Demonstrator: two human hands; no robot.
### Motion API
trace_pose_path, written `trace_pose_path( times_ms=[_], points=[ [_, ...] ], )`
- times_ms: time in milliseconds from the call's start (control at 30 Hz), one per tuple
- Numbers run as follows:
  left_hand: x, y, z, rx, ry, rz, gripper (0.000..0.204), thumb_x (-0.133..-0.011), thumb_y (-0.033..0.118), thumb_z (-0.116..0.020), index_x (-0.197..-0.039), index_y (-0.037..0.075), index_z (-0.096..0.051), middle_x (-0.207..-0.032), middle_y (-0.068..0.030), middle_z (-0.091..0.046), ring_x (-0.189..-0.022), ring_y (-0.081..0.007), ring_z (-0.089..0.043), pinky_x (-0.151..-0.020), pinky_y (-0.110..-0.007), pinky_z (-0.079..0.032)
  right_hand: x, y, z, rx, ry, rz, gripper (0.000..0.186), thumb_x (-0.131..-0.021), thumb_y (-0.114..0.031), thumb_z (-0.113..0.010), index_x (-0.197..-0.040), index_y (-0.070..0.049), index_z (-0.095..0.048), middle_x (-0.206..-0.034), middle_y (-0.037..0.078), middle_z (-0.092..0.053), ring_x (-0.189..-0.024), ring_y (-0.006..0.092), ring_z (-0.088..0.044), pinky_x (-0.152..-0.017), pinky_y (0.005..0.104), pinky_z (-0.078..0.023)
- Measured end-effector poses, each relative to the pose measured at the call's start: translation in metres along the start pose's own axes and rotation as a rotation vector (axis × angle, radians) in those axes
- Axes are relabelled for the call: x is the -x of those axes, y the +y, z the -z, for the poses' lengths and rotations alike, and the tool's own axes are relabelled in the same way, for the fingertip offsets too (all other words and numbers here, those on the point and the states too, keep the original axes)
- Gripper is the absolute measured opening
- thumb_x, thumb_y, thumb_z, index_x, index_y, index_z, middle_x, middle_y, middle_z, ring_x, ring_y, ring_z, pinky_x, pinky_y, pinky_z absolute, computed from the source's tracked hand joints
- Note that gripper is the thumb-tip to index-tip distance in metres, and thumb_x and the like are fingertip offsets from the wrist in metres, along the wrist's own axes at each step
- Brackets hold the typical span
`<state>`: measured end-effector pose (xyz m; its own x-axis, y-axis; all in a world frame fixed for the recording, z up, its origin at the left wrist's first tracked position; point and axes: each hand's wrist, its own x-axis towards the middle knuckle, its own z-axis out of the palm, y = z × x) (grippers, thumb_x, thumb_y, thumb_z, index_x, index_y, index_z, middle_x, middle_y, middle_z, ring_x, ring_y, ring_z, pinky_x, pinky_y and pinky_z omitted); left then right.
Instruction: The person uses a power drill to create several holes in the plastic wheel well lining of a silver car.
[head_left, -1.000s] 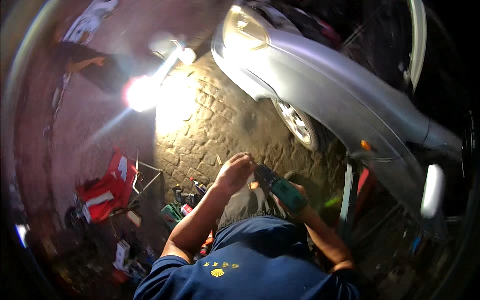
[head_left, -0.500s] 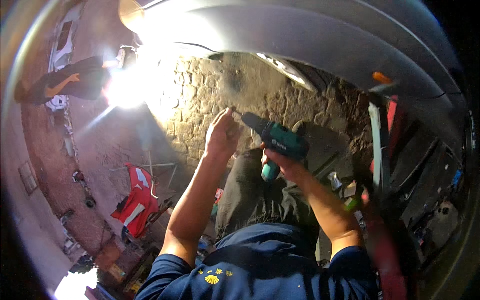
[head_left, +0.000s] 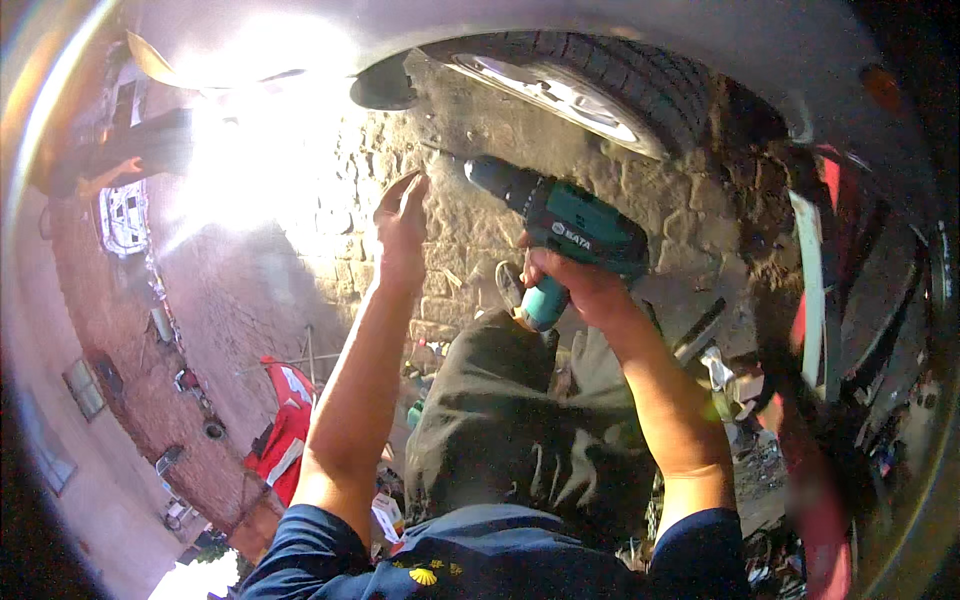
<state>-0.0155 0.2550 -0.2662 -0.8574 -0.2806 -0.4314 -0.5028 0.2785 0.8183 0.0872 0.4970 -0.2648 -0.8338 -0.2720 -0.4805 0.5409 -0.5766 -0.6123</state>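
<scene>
A green and black cordless drill is in my right hand, whose fingers wrap round its teal-ended handle. From its chuck a thin bit points up and to the left. My left hand is raised beside the bit, apart from the drill. Its fingers stretch upward and I see nothing held in them. Beyond the drill is a car wheel with a silver rim, under the grey car body.
Strong glare washes out the upper left, where another person's arm partly shows. A red and white piece lies on the left ground. A pale strip stands at the right, near scattered scraps and a long red part.
The drill has risen and come closer into view, its bit now plainly visible. My left hand has moved up and left, away from the chuck. The view has shifted, showing more of the wheel.
</scene>
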Motion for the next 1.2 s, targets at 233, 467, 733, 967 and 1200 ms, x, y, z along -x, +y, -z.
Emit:
trace_pose_path(
  times_ms=[233, 467, 733, 967, 1200],
  points=[
    [-0.126, -0.036, 0.019, -0.145, 0.391, -0.176, 0.093, -0.079, 0.041, -0.086, -0.146, -0.007, -0.042, -0.072, 0.0004, -0.052, -0.067, -0.0102, -0.048, -0.063, -0.028, -0.041, -0.103, 0.016, 0.013, 0.018, -0.126, 0.117, 0.03, -0.09, -0.018, -0.07, -0.112, 0.0, -0.063, -0.081, 0.005, -0.066, -0.074, 0.0144, -0.066, -0.071, 0.0318, -0.055],
    [-0.203, -0.061, -0.016, -0.055, 0.502, -0.538, 0.095, -0.078, 0.03, -0.088, -0.151, -0.002, -0.037, -0.074, -0.0005, -0.049, -0.07, -0.0127, -0.047, -0.069, -0.029, -0.043, -0.187, 0.036, 0.044, 0.141, -0.201, 0.237, 0.031, -0.09, -0.021, -0.071, -0.111, 0.001, -0.062, -0.081, 0.007, -0.065, -0.073, 0.0157, -0.065, -0.073, 0.0345, -0.054],
    [-0.238, -0.065, -0.044, 0.195, 0.79, -0.918, 0.072, -0.082, 0.013, -0.083, -0.145, 0.0, -0.049, -0.072, 0.0034, -0.048, -0.07, -0.0087, -0.045, -0.066, -0.022, -0.038, -0.254, 0.051, 0.065, 0.145, -0.365, 0.3, 0.032, -0.092, -0.025, -0.065, -0.112, -0.001, -0.058, -0.077, 0.004, -0.058, -0.075, 0.0159, -0.061, -0.075, 0.0354, -0.052],
    [-0.246, -0.05, -0.054, 0.069, 0.904, -1.049, 0.069, -0.085, 0.011, -0.079, -0.146, 0.002, -0.05, -0.066, 0.0064, -0.042, -0.062, -0.0047, -0.039, -0.058, -0.022, -0.032, -0.274, 0.051, 0.073, 0.226, -0.486, 0.414, 0.03, -0.094, -0.023, -0.063, -0.113, 0.0, -0.06, -0.078, 0.004, -0.061, -0.076, 0.015, -0.063, -0.074, 0.0341, -0.053],
    [-0.247, -0.065, -0.052, 0.058, 0.809, -1.058, 0.067, -0.088, 0.005, -0.076, -0.148, 0.0, -0.047, -0.068, 0.0061, -0.046, -0.063, -0.0038, -0.041, -0.058, -0.02, -0.032, -0.272, 0.064, 0.08, 0.162, -0.497, 0.301, 0.027, -0.094, -0.021, -0.065, -0.112, 0.0, -0.062, -0.079, 0.005, -0.063, -0.074, 0.0133, -0.064, -0.073, 0.0315, -0.054]
  ],
)
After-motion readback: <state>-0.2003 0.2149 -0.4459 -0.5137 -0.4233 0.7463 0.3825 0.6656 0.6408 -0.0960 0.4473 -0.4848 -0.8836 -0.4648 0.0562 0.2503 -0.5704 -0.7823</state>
